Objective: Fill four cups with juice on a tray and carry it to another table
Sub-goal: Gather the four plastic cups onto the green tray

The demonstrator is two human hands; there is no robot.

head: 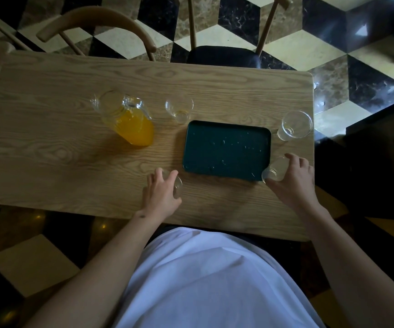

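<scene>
Clear glass cup (177,185) half hidden under curled left hand (161,194), another clear cup (274,171) gripped by right hand (294,179) at the dark green rectangular tray (226,150) corner — tray bare between the fingers, glass pitcher (127,119) of orange juice and two empty cups (179,110) (294,125) beyond the fingertips.

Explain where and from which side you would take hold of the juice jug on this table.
Grip the jug by its glass handle, coming from the right. The handle sticks out on the side facing the tray, while the spout points left. The smooth, round body, heavy with juice, would probably be harder to hold.
</scene>
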